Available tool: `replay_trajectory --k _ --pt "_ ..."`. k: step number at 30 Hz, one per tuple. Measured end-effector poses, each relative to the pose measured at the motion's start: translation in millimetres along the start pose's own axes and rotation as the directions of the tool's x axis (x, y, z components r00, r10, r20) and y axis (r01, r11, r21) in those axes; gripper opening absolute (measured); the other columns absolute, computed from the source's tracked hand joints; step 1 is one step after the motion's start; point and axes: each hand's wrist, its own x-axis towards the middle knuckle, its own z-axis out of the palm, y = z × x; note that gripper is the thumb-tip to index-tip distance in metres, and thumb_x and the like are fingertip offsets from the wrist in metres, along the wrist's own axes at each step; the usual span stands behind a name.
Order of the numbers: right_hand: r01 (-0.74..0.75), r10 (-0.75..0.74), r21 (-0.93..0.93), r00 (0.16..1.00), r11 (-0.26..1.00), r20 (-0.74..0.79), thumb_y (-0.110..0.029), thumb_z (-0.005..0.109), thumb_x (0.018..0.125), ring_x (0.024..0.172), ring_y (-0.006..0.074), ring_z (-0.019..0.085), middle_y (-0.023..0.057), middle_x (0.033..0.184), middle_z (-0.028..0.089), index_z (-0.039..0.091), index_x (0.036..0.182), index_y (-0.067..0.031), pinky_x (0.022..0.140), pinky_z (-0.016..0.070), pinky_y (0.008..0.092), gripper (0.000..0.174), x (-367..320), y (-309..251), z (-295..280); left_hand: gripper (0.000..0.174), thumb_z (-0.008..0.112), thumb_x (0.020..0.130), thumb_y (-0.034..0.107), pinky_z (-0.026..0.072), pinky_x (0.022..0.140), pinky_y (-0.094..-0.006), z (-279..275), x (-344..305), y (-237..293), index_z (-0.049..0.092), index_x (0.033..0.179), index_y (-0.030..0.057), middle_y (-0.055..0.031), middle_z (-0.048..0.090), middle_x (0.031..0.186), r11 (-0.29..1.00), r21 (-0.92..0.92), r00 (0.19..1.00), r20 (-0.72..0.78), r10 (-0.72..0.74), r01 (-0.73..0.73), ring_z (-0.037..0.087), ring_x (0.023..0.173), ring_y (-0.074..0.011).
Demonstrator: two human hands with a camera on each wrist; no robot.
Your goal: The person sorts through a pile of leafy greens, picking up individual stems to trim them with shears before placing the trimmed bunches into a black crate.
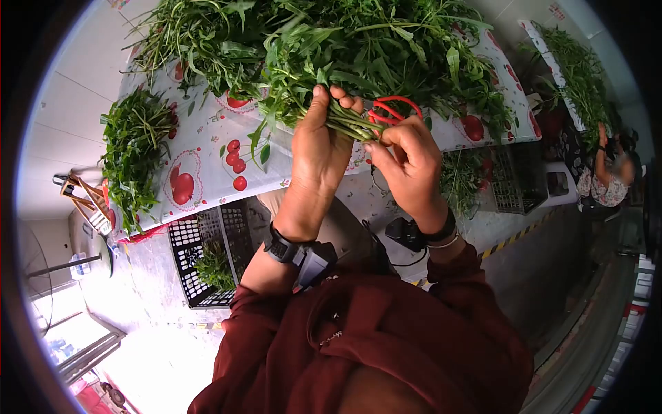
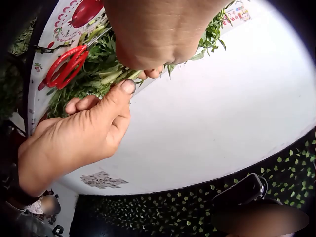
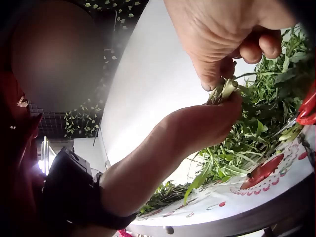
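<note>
My left hand (image 1: pixel 331 96) grips a bunch of green leafy stems (image 1: pixel 348 124) just above the table edge, fingers curled round it. My right hand (image 1: pixel 379 141) pinches the pale cut ends of the stems beside it. Red-handled scissors (image 1: pixel 393 110) sit right at the right hand's fingers; I cannot tell whether the hand holds them. In the left wrist view the right hand's thumb (image 2: pixel 123 89) meets the stems below my left hand (image 2: pixel 148 69), with the scissors (image 2: pixel 64 66) beyond. The right wrist view shows the right hand (image 3: pixel 222 79) pinching the stem ends (image 3: pixel 224 91) over the left hand (image 3: pixel 217 116).
A table with a fruit-print cloth (image 1: pixel 207 159) carries a big heap of loose greens (image 1: pixel 310 34) and a smaller bundle (image 1: pixel 134 152) at its left end. Black crates (image 1: pixel 207 255) (image 1: pixel 514 183) stand below it. Another person (image 1: pixel 607 179) is at a second table of greens (image 1: pixel 579 69).
</note>
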Motion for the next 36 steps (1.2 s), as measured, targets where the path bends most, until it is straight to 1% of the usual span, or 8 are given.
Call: replay_trajectory --k 7,10,17,22,25,31,33,36 --pt "0.091 -0.091 -0.015 0.996 0.996 -0.004 0.001 0.062 0.077 0.054 0.0089 0.044 0.0041 0.072 0.048 0.055 0.076 0.0000 0.048 0.0347 0.0229 0.007 -4 20 -21 0.021 0.044 0.094 0.021 0.0456 0.086 -0.0351 0 2 7 0.050 0.090 0.0014 -0.0059 0.054 0.083 0.994 -0.102 0.999 0.002 0.046 -0.046 0.052 0.076 -0.0173" --pt "-0.050 0.051 0.022 0.997 0.999 -0.063 0.001 0.062 0.077 0.056 0.0070 0.043 0.0039 0.075 0.049 0.057 0.083 0.0004 0.048 0.0347 0.0218 0.008 -8 13 -23 0.020 0.044 0.094 0.021 0.0456 0.087 -0.0351 0 2 5 0.051 0.090 0.0015 -0.0059 0.055 0.084 0.992 -0.127 0.999 -0.047 0.021 -0.027 0.053 0.076 -0.0171" --pt "-0.050 0.049 0.054 0.999 0.997 0.005 -0.005 0.070 0.071 0.053 0.0112 0.043 0.0046 0.072 0.049 0.057 0.087 -0.0033 0.044 0.0364 0.0244 0.021 -9 7 1 0.023 0.042 0.094 0.024 0.0459 0.086 -0.0325 0 -1 -1 0.050 0.089 0.0023 -0.0051 0.053 0.082 0.999 -0.017 1.000 -0.002 0.028 -0.028 0.052 0.075 -0.0161" --pt "0.006 0.002 -0.102 0.996 0.995 0.085 -0.006 0.070 0.071 0.051 0.0188 0.048 0.0077 0.071 0.051 0.057 0.089 -0.0020 0.046 0.0396 0.0290 0.023 -4 -5 1 0.023 0.044 0.094 0.024 0.0467 0.081 -0.0316 -1 -3 -1 0.051 0.089 0.0026 -0.0050 0.054 0.083 0.997 0.031 0.997 -0.024 0.078 -0.077 0.053 0.078 -0.0170" --pt "0.050 -0.049 -0.078 0.999 0.996 0.022 -0.006 0.069 0.072 0.053 0.0205 0.050 0.0085 0.072 0.052 0.057 0.089 -0.0019 0.046 0.0410 0.0295 0.021 -3 -1 8 0.025 0.045 0.094 0.025 0.0477 0.077 -0.0306 2 -3 -3 0.052 0.088 0.0021 -0.0062 0.054 0.079 0.997 0.044 0.998 -0.019 0.058 -0.057 0.055 0.078 -0.0183" --pt "-0.029 0.028 0.013 0.998 0.999 0.064 -0.001 0.066 0.074 0.055 0.0167 0.052 0.0086 0.072 0.053 0.057 0.090 0.0000 0.046 0.0411 0.0280 0.019 3 -9 7 0.025 0.045 0.094 0.023 0.0472 0.076 -0.0301 4 -2 -2 0.052 0.087 0.0004 -0.0057 0.052 0.077 0.987 0.107 0.992 -0.031 0.125 -0.122 0.052 0.075 -0.0170" --pt "-0.025 0.023 0.027 0.997 0.999 0.068 0.000 0.065 0.074 0.055 0.0158 0.051 0.0087 0.072 0.054 0.057 0.090 0.0006 0.047 0.0409 0.0275 0.018 1 -9 8 0.025 0.041 0.095 0.025 0.0465 0.083 -0.0309 4 -4 -1 0.049 0.088 0.0019 -0.0037 0.051 0.081 0.987 0.135 0.996 -0.001 0.085 -0.085 0.050 0.075 -0.0153" --pt "-0.023 0.021 0.025 0.996 0.999 0.092 0.001 0.063 0.074 0.055 0.0157 0.051 0.0091 0.072 0.053 0.056 0.091 0.0012 0.047 0.0407 0.0266 0.018 -2 -6 9 0.025 0.042 0.095 0.025 0.0463 0.084 -0.0308 9 -6 0 0.049 0.088 0.0020 -0.0036 0.051 0.082 0.991 0.118 0.997 -0.024 0.070 -0.066 0.049 0.074 -0.0144"
